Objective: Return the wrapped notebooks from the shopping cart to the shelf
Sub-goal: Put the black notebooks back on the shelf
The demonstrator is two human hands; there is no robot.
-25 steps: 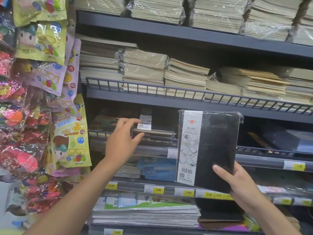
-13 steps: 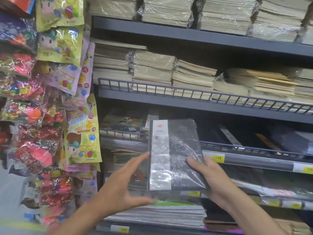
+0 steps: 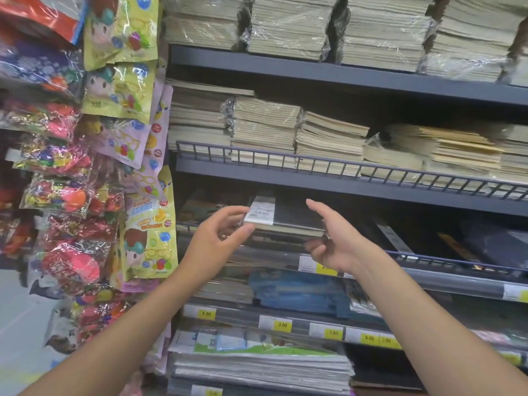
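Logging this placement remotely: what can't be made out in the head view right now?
- Black notebook: label print blurred, unreadable.
- Left hand and right hand: contact with the notebook unclear.
- Stack under it: dark, partly behind both hands.
- Shopping cart: out of frame.
- Price tags: small, barely legible.

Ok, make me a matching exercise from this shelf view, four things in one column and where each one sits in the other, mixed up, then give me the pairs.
Things:
1. black wrapped notebook
2. tan notebook stacks
3. toy packets
4. blue package

Places:
A. hanging to the left of the shelves
B. on the shelf under the black notebook's shelf
C. on top of a pile, between the left hand and right hand
D. behind the wire rail, one shelf above the hands

Pairs: 1-C, 2-D, 3-A, 4-B
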